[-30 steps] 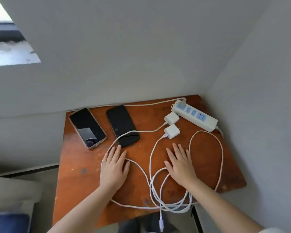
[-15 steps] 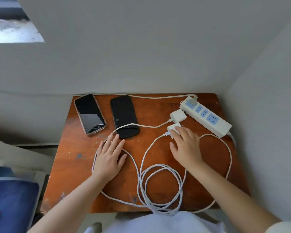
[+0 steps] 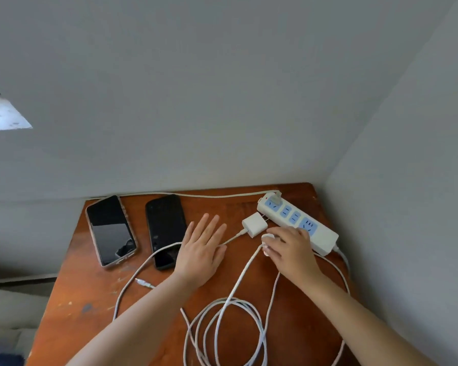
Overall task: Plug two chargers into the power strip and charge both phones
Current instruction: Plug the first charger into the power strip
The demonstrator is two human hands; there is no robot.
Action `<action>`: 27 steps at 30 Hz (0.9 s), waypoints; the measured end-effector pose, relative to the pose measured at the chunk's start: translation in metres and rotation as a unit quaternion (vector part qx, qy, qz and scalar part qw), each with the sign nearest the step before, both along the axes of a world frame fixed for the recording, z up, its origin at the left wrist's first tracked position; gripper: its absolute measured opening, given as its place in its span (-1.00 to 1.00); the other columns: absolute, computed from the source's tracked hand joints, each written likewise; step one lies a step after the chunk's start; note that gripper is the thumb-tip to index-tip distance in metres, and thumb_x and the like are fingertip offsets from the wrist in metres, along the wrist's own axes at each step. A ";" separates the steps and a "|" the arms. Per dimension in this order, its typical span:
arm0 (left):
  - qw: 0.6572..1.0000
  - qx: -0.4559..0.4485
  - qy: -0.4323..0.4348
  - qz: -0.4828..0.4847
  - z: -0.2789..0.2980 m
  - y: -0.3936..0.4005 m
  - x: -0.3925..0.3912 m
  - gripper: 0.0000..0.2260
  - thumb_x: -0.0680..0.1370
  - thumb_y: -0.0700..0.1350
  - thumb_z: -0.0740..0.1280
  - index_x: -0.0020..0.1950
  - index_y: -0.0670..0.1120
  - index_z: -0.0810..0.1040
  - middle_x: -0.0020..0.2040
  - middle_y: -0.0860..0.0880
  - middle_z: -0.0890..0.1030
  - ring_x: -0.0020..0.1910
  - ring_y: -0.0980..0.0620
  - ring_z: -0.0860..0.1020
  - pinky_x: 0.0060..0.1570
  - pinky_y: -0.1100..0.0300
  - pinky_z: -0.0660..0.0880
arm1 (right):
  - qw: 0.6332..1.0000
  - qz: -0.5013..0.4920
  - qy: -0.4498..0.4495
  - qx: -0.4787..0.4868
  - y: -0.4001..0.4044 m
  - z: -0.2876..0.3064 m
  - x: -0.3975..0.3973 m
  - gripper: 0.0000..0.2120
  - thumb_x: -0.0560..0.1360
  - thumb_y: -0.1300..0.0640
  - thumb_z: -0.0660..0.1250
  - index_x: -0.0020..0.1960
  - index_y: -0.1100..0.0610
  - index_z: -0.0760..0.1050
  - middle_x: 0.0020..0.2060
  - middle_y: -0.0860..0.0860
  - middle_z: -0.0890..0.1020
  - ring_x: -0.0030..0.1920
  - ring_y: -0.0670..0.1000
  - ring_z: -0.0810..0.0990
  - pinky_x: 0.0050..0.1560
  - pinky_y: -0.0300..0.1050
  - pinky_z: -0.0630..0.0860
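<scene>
A white power strip (image 3: pixel 325 237) with blue sockets lies at the table's back right, one plug in its far socket. My right hand (image 3: pixel 291 250) is closed around a white charger (image 3: pixel 268 237) just in front of the strip. The second white charger (image 3: pixel 254 224) lies loose beside the strip, prongs toward it. My left hand (image 3: pixel 201 249) hovers flat and open, fingers spread, over that charger's cable. Two phones lie screen up at the back left: one in a clear case (image 3: pixel 110 229) and a black phone (image 3: pixel 164 228). A loose cable tip (image 3: pixel 144 283) rests near the black phone.
White cables coil (image 3: pixel 222 328) at the front of the brown wooden table (image 3: pixel 85 299). Grey walls close in behind and on the right. The strip's own cord (image 3: pixel 196 194) runs along the back edge.
My right hand has closed on the nearer charger and shifted it toward the strip. My left hand has lifted and moved forward to the right, next to the black phone.
</scene>
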State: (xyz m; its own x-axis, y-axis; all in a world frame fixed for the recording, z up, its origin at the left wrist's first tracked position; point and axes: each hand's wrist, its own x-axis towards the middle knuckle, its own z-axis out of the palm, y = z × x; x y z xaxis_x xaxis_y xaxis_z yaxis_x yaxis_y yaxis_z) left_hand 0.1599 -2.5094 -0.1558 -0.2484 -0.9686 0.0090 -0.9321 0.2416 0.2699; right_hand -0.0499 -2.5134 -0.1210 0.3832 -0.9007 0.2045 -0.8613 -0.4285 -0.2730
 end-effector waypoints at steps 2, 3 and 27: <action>1.000 0.013 -0.010 -0.012 -0.003 -0.012 -0.010 -0.56 0.59 0.11 -0.05 0.46 0.08 0.01 0.52 0.03 -0.03 0.41 0.08 -0.31 0.35 0.11 -0.38 | 0.996 -0.032 -0.084 0.030 -0.007 0.006 -0.019 -0.76 0.19 0.41 0.55 -0.17 0.28 0.64 -0.19 0.20 0.70 -0.17 0.19 0.66 -0.13 0.01 0.54; 1.000 0.020 -0.013 -0.015 -0.004 -0.016 -0.015 -0.56 0.59 0.12 -0.05 0.45 0.08 0.01 0.52 0.04 -0.03 0.43 0.08 -0.28 0.35 0.10 -0.37 | 0.991 -0.059 -0.117 0.039 -0.010 0.010 -0.025 -0.78 0.23 0.44 0.51 -0.14 0.32 0.63 -0.15 0.23 0.69 -0.12 0.21 0.65 -0.09 -0.04 0.51; 0.994 0.099 -0.038 -0.023 -0.027 -0.025 -0.017 -0.54 0.58 0.14 -0.08 0.46 0.06 0.01 0.52 0.05 0.02 0.49 0.05 -0.13 0.38 0.10 -0.28 | 0.986 -0.157 -0.025 0.055 -0.068 0.038 -0.026 -0.79 0.54 0.15 0.24 0.08 0.25 0.53 0.03 0.18 0.62 0.03 0.10 0.55 0.00 -0.14 0.47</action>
